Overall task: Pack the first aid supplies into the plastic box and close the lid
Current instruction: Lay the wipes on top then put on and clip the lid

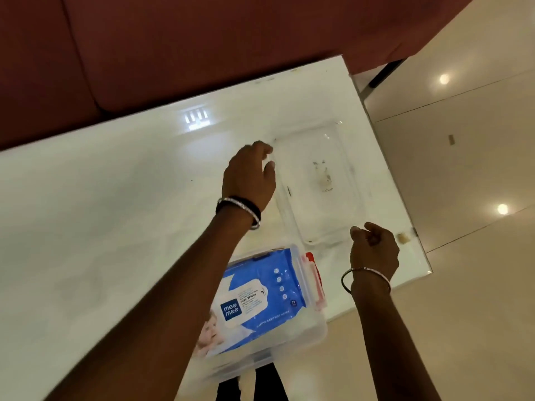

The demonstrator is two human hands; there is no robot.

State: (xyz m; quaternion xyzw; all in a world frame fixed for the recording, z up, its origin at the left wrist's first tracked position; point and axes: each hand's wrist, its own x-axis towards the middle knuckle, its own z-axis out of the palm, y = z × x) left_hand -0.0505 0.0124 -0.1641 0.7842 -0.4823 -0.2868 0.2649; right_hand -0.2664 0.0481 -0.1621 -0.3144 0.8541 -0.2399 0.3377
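A clear plastic box (318, 328) sits at the near edge of the white table, partly under my left forearm. A blue pack of wet wipes (260, 290) lies inside it, with a red clip (314, 264) at its far side. The transparent lid (321, 180) lies flat on the table beyond the box. My left hand (249, 172) is at the lid's far left edge, fingers curled around the rim. My right hand (373, 250) is at the lid's near right corner, fingers pinched on it.
The glossy white table (115, 212) ends at the right in an edge above a cream tiled floor (463, 169). A dark red sofa (173, 53) runs along the far side. A small beige object (403, 238) sits near the table's right edge.
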